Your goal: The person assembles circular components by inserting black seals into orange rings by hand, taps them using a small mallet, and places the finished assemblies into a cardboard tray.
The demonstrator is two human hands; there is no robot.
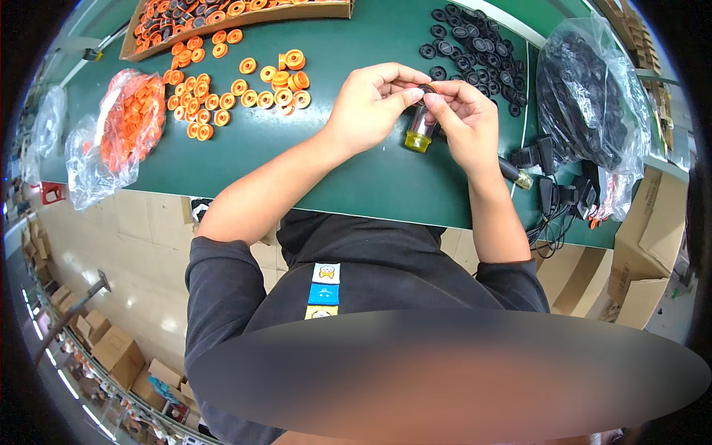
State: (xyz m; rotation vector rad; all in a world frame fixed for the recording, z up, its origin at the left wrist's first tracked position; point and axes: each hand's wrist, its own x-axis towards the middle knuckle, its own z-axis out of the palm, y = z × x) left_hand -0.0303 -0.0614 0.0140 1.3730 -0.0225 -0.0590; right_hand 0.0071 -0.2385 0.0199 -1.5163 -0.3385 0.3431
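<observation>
My left hand point(374, 104) and my right hand point(467, 122) meet above the table, fingertips pinched from both sides on a small round black-and-orange piece point(426, 88). The fingers hide most of that piece. Just below them is a clear cylinder with a yellow-green end point(419, 139); whether a hand touches it I cannot tell. A dark rod-shaped tool with a metal tip point(519, 176) lies partly under my right wrist. Loose black round wheel-like parts point(482, 48) spread beyond my right hand. Orange spool-shaped parts point(248, 96) are scattered to the left of my left hand.
A cardboard tray point(245, 24) of orange and black parts stands at the back left. Plastic bags hold orange parts point(133, 119) at left and black parts point(586, 96) at right. Black connectors with cables point(556, 193) and an open carton point(645, 237) sit at the right edge.
</observation>
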